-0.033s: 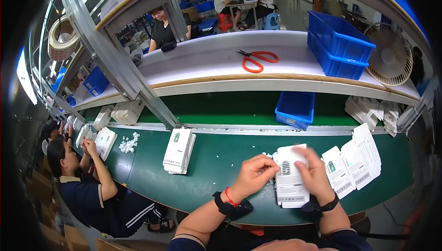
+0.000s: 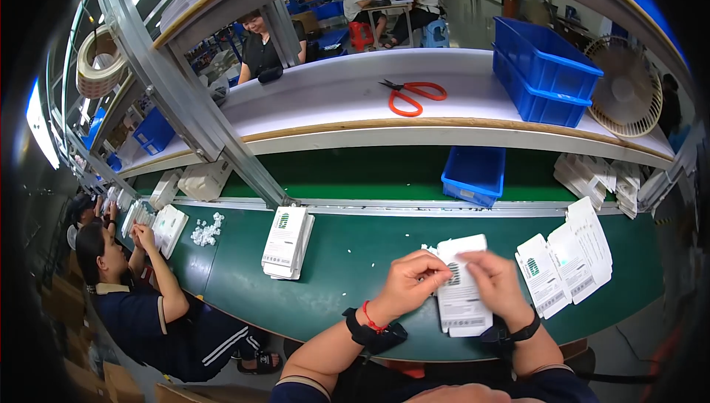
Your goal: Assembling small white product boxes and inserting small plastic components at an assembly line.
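Note:
A flat white carton [image 2: 464,307] with green print lies on the green table in front of me, seemingly on a small stack. My left hand [image 2: 414,282] is at its left edge, thumb and fingers pinched together; whatever they hold is too small to make out. Over the carton's upper right part, my right hand [image 2: 497,285] has its fingertips drawn together, slightly blurred, close to the left fingertips. Small white pieces [image 2: 429,248] show just beyond my left hand. To the right, more flat white cartons [image 2: 566,266] lie fanned out.
A stack of white cartons [image 2: 285,244] stands left of centre. Beyond it is a pile of small white pieces [image 2: 207,230], near a seated co-worker [image 2: 140,292]. An empty blue bin [image 2: 473,174] sits under the shelf. Red-handled scissors [image 2: 414,98] and stacked blue bins [image 2: 543,78] are on the shelf.
My right hand has come down and left across the carton, its fingers closer to my left hand. The carton has shifted slightly left. My left hand has hardly moved.

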Demonstrator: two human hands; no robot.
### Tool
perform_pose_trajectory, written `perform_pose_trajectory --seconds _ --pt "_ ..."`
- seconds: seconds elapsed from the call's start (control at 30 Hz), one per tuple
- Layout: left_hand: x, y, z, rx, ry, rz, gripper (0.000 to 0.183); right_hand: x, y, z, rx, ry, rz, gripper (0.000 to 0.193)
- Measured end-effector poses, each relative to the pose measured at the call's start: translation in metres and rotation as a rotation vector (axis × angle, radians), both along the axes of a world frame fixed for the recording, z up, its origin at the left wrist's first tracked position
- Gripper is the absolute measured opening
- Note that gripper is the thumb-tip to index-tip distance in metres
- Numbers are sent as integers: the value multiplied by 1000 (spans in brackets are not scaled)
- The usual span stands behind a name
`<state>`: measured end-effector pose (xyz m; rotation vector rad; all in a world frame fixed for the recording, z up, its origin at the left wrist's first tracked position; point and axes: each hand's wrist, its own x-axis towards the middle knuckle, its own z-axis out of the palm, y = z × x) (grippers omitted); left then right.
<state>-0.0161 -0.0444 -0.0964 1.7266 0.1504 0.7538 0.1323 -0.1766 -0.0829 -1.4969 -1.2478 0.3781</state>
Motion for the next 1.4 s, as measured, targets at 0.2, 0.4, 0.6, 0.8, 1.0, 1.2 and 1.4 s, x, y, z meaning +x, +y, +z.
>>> perform_pose_trajectory --seconds 0.2,0.4,0.6,0.8,1.0,1.2,1.4 --pt "4 1 -5 -53 41 -42 17 -14 3 -2 -21 -21 40 17" --pt "1 3 -3 67 117 -31 19 -14 3 -2 10 -111 5 14" --pt "0 1 -1 -61 181 -47 15 -12 1 -3 5 -174 16 7" --pt "0 -1 1 142 139 -45 13 -14 -2 -6 -8 -181 7 5" --pt "1 1 -6 177 162 27 8 -14 -1 -4 -130 -62 36 6" --pt "5 14 -12 -144 174 100 6 -19 4 -11 -63 521 185 60" --pt "3 9 -15 -158 205 117 7 -18 0 -16 -151 535 273 32"
